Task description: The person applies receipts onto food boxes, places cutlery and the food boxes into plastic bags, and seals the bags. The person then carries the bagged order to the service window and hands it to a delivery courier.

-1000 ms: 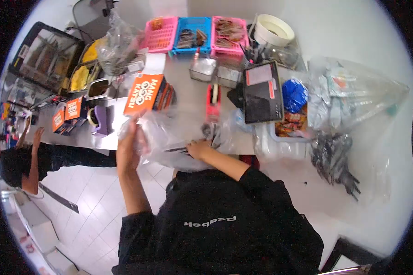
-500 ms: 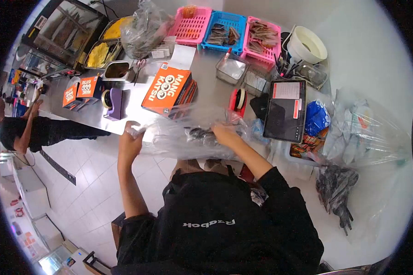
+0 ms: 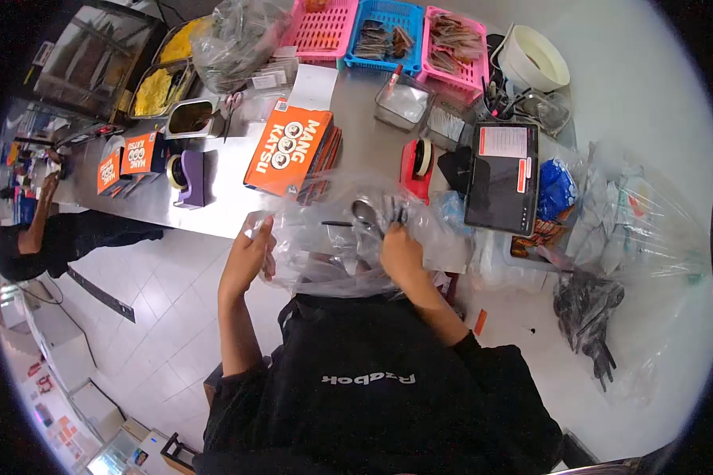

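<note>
A clear plastic bag (image 3: 317,257) hangs between my two hands at the table's front edge, dark pieces showing through its film. My left hand (image 3: 247,255) has its fingers closed on the bag's left side. At the right, my right hand (image 3: 402,253) is closed around black plastic cutlery, with fork tines (image 3: 396,210) sticking up past the fingers. A black spoon (image 3: 363,210) lies beside it, against the bag. Whether the held pieces are inside or outside the film is hard to see. Behind the bag stands a stack of orange printed boxes (image 3: 289,150).
A red tape dispenser (image 3: 414,174), a tablet (image 3: 501,190) and a purple tape dispenser (image 3: 192,178) stand on the table. Pink (image 3: 321,32) and blue baskets (image 3: 384,36) line the back. A bag of black cutlery (image 3: 586,313) hangs at right. Another person (image 3: 32,237) stands far left.
Both hands have moved nearer my body with the bag, which is now bunched up more. The spoon and fork tines show more clearly by my right hand.
</note>
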The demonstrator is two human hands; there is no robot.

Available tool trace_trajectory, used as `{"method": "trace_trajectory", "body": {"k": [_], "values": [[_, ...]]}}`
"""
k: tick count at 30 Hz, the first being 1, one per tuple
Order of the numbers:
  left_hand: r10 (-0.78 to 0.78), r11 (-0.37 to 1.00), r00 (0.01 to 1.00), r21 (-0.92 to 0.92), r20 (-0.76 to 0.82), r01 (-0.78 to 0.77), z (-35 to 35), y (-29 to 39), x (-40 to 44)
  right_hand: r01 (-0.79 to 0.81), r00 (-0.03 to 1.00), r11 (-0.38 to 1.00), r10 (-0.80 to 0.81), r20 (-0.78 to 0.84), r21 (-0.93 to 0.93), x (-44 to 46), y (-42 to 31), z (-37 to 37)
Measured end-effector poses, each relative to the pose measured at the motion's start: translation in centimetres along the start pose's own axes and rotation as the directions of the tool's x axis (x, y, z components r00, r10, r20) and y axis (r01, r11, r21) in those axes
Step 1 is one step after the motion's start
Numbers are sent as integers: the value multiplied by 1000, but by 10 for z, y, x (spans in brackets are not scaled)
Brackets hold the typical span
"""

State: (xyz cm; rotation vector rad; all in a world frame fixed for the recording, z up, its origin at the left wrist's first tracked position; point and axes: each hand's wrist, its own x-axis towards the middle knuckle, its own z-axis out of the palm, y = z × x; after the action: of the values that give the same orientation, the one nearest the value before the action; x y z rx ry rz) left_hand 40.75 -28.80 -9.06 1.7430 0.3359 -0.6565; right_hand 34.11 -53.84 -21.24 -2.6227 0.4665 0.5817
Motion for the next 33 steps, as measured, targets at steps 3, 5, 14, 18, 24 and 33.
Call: {"method": "trace_trajectory", "body": {"k": [3, 5, 14, 18, 24, 33], "values": [[-8, 1000, 999, 19, 36, 7, -2, 2, 5, -47, 997, 998, 50, -64, 35, 12, 7, 17], [-19, 999, 997, 51, 78, 15, -6, -1, 13, 134, 979, 991, -132, -157, 1, 9, -6, 21], [79, 995, 992, 50, 96, -84, -25, 4, 28, 351, 922, 928, -318, 221, -129, 44, -35, 44], [34, 996, 997, 85, 75, -40, -40, 3, 30, 533, 821, 840, -542, -178, -102, 27, -41, 6], [1, 996, 996, 83, 88, -9, -48, -8, 29, 719, 693, 674, -713, 104, -168, 65, -53, 55], [98, 994, 995, -56, -1, -98, -88, -29, 55, 780, 493, 487, -865, -95, -393, 118, -107, 68]]}}
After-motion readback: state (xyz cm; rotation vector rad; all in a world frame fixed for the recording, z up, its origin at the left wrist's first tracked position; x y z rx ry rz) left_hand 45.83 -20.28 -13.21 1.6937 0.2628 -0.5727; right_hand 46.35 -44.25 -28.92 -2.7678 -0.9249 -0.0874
